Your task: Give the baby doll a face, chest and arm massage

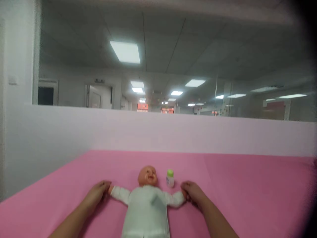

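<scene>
Pink padded worktop [247, 198] fills the near half of the view, running back to a pale partition wall [173, 135]; beyond that, an office ceiling with lit panels [125, 52], all soft and blurred.

Doll [147, 205] lies face-up on the worktop, near centre, head toward the far side, body toward the viewer. White one-piece garment covers trunk and both arms; the legs run off the near edge of the picture, so their state cannot be told. Arms are stretched straight out, one left, one right.

Left hand [97, 192] is closed round the doll's wrist at the left end, fingers curled over it. Right hand [192, 193] grips the doll's other wrist at the right end in the same way. Whether each grasp is tight or loose cannot be told through the blur.

Small bottle [170, 178] with a green cap stands upright just right of the doll's head, far of the right arm, apart from both hands and untouched.

Judgement on progress: the doll is laid out and spread flat, garment on and seemingly in place; the bottle is capped and not yet taken up, so anything involving it looks undone.
</scene>
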A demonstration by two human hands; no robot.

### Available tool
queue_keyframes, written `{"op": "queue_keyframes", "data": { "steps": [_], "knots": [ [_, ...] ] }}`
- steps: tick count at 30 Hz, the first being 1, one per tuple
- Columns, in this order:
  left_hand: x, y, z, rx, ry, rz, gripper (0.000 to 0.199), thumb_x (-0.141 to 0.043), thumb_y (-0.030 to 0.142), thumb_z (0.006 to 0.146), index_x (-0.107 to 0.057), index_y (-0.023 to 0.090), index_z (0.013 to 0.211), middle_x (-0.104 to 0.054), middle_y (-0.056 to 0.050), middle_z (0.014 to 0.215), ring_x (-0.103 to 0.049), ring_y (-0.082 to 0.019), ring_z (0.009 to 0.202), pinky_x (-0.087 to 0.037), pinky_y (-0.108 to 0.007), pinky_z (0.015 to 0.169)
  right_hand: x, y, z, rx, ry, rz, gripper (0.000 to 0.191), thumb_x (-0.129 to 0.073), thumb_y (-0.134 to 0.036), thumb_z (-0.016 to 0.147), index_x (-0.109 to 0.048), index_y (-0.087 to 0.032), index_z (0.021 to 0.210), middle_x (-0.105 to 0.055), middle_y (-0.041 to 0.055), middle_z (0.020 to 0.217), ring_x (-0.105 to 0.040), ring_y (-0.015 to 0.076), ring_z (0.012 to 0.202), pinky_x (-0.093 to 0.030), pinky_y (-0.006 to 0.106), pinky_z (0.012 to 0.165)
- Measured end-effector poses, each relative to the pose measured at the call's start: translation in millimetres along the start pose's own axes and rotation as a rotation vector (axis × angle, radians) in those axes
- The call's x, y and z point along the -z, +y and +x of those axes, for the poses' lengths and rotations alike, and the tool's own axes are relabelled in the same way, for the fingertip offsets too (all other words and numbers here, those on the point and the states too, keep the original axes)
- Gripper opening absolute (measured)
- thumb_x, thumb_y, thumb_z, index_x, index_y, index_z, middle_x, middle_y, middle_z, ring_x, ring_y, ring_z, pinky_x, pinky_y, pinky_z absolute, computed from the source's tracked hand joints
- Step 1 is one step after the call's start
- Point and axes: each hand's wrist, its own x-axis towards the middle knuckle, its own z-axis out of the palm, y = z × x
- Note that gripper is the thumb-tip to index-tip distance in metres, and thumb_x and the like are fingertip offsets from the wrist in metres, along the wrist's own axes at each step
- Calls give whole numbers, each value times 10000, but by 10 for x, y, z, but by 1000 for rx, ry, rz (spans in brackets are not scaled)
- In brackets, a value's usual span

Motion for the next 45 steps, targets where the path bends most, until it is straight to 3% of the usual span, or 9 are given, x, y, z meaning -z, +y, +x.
{"op": "queue_keyframes", "data": {
  "steps": [4, 8, 11, 19, 27, 33, 37, 41, 45],
  "knots": [
    [-5, 109, 20, 109, 0, -87, 397, -806, 353, 690, -677, 186, 1027, -656, -21, 700, -568, -156, 537, -470, -266, 516, 157, 6, 82, -133, -7, 198, 215, -738, -375, 793, -613, -204, 834, -514, -58, 556, -382, 72, 417, -282, 164, 384],
    [-77, 189, -15, 153, -6, -162, 317, -800, 226, 673, -668, 142, 949, -683, -60, 726, -606, -155, 555, -533, -264, 543, 263, 87, 126, -193, -37, 322, 158, -718, -312, 856, -678, -170, 914, -590, -3, 691, -451, 66, 497, -388, 140, 414],
    [-154, 250, -61, 175, 14, -153, 238, -764, 149, 673, -672, 114, 890, -689, -77, 729, -615, -142, 542, -548, -244, 533, 300, 100, 82, -245, -98, 338, 157, -769, -288, 847, -705, -158, 907, -604, 18, 709, -461, 69, 499, -391, 138, 379],
    [-211, 261, -56, 177, 60, -105, 237, -742, 74, 709, -682, 102, 936, -691, -96, 745, -663, -171, 568, -588, -276, 550, 374, 45, -22, -255, -221, 372, 151, -779, -215, 836, -727, -165, 969, -651, 43, 802, -539, 100, 573, -497, 168, 439],
    [-176, 168, -5, 114, 37, -36, 107, -740, 140, 776, -701, 121, 873, -678, -84, 716, -599, -131, 499, -547, -245, 505, 374, 12, -46, -173, -285, 308, 258, -874, -276, 758, -640, -178, 806, -567, -17, 669, -433, 65, 514, -349, 159, 401],
    [-192, 161, 28, 123, 56, -27, 73, -741, 172, 804, -677, 138, 800, -649, -75, 677, -609, -150, 508, -570, -280, 515, 377, 32, -63, -115, -265, 243, 311, -884, -335, 754, -612, -185, 752, -574, -3, 654, -401, 75, 503, -333, 191, 416],
    [-221, 200, 20, 163, 81, -14, 34, -701, 134, 806, -703, 139, 841, -652, -87, 690, -608, -163, 498, -597, -325, 526, 359, 49, -36, -119, -157, 232, 298, -877, -369, 769, -654, -170, 774, -575, 20, 670, -426, 92, 520, -348, 202, 407],
    [-236, 237, 8, 221, 107, -37, 144, -669, 69, 770, -712, 120, 898, -656, -95, 696, -641, -190, 535, -622, -356, 561, 372, 53, 20, -98, -39, 280, 159, -810, -222, 767, -690, -179, 863, -530, -8, 634, -389, 85, 499, -322, 184, 389],
    [-216, 205, 21, 214, 84, -90, 243, -687, 36, 728, -710, 109, 959, -688, -103, 774, -676, -192, 605, -629, -339, 610, 414, 53, 6, -74, 2, 343, 246, -734, -146, 756, -713, -195, 995, -607, 11, 721, -476, 103, 560, -419, 188, 452]
  ]
}}
